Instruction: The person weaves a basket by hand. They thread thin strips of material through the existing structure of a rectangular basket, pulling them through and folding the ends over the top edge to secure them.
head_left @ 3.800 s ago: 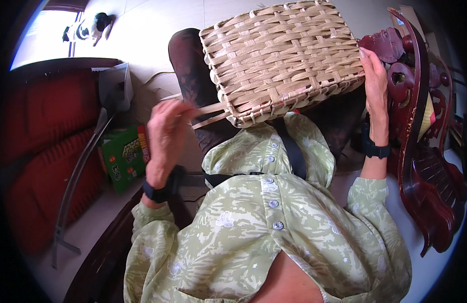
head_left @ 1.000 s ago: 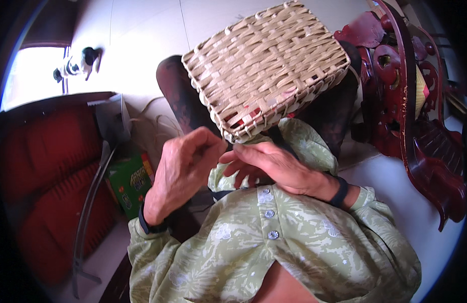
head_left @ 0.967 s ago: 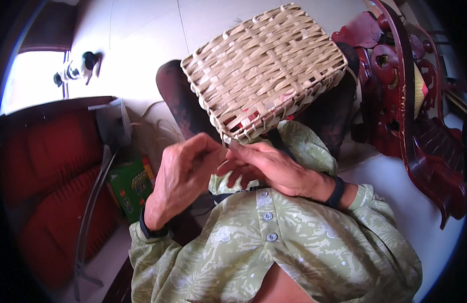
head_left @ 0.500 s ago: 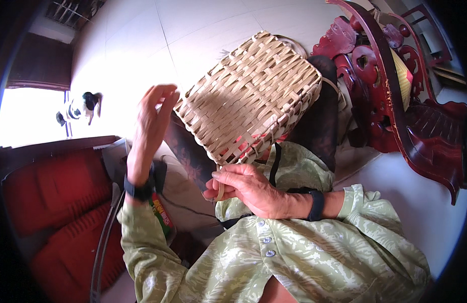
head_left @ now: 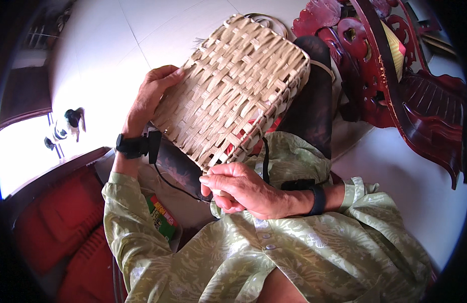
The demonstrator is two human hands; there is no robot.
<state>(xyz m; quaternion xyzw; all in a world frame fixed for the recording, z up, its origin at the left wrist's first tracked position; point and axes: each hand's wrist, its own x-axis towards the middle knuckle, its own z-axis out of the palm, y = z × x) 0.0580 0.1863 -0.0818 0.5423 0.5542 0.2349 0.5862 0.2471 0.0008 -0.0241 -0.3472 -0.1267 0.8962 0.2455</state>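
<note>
Basket: a pale woven basket (head_left: 233,91) is lying bottom-up and tilted across the person's lap, its flat weave facing the camera. Turned over like this, the base and the near rim are sitting within easy reach of both hands, which looks like the reason for holding it so.

Chair: a carved dark-red wooden chair (head_left: 395,86) is standing on the far side of the right fingers, well apart from them and just beyond the basket's right edge.

Cushions: red cushions (head_left: 57,232) are lying below and outside the left fingers, away from the work.

Left hand: the left hand (head_left: 150,98) is lying open against the basket's left edge, fingers (head_left: 168,76) spread flat along the weave and not curled round anything. It seems to be steadying the basket so that it is not sliding off the knees.

Right hand: the right hand (head_left: 238,189) is resting at the basket's near lower rim, its fingers (head_left: 218,182) curled inward and pinching something small and pale at the edge, most likely a loose strip of the weave. What exactly is between them is too hidden to tell.

Basket and fingers: the basket is lying between the two hands, touching the left fingers along its side and the right fingers at its near rim.

Box: a small green printed box (head_left: 163,219) is lying below the left forearm, near neither set of fingers.
</note>
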